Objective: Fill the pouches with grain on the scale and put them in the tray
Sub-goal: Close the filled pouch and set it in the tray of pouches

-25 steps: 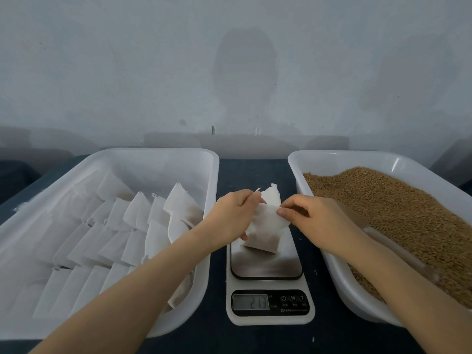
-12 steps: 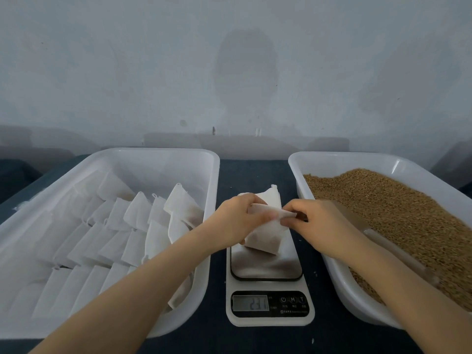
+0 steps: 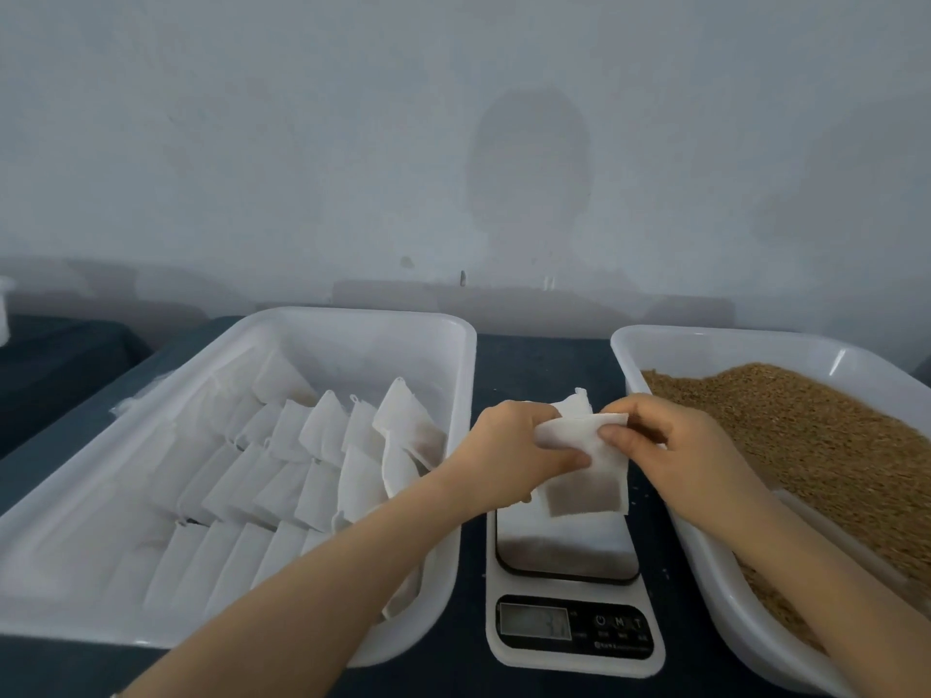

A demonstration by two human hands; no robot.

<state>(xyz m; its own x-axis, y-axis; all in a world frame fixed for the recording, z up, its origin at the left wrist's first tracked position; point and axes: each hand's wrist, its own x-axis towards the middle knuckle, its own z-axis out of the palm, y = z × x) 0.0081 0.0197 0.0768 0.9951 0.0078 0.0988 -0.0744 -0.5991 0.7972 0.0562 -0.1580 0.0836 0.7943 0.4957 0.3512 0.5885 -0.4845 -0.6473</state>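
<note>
1. Looks like a small packing workshop rather than a home kitchen: bare, stained pale grey wall (image 3: 302, 143) behind a dark blue-covered table (image 3: 544, 365).
2. Big white plastic tub (image 3: 705, 336) heaped with loose brown grain (image 3: 806, 435).
3. Another white plastic tray (image 3: 352, 315) lined with rows of filled white paper pouches (image 3: 322, 430).
4. White digital scale (image 3: 564, 551) sits between them.

Left grip (image 3: 524, 448) and right grip (image 3: 677, 445) nearly meet at centre, both curled, pinching.

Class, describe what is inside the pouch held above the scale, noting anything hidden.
Brown grain shows through the lower half of the pouch. The left hand and right hand pinch its folded top, covering the opening.
</note>
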